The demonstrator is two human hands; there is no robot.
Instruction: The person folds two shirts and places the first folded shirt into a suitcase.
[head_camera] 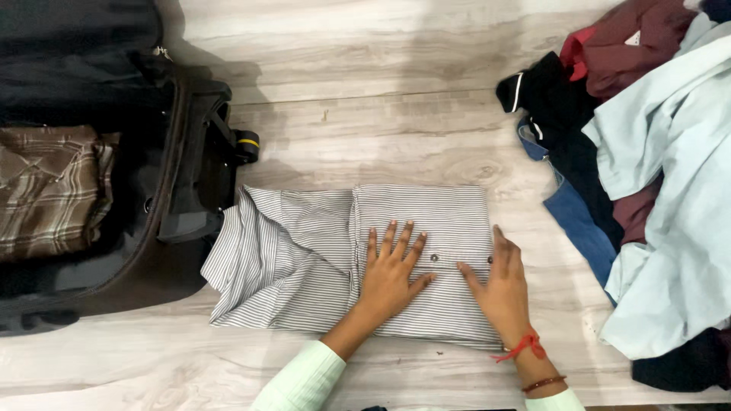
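Both hands lay open and flat on the folded striped shirt (426, 259) — the left hand (390, 275) near its middle, the right hand (501, 288) toward its right edge. The shirt rested on the wooden floor (365, 99), between an open suitcase (175, 198) and a heap of clothes (655, 175).

The only view comes from the camera on my head, looking almost straight down past my sleeves at the pale wood-grain floor (396, 76) in front of me, close enough that my left hand (390, 272) and right hand (499, 285) sit low in the middle of the picture with my forearms cut off by the bottom edge. It faces away from my body, so the open dark suitcase (164, 183) runs off the left edge and the heap of clothes (670, 190) runs off the right edge, each only partly seen, and no second view overlaps with it.
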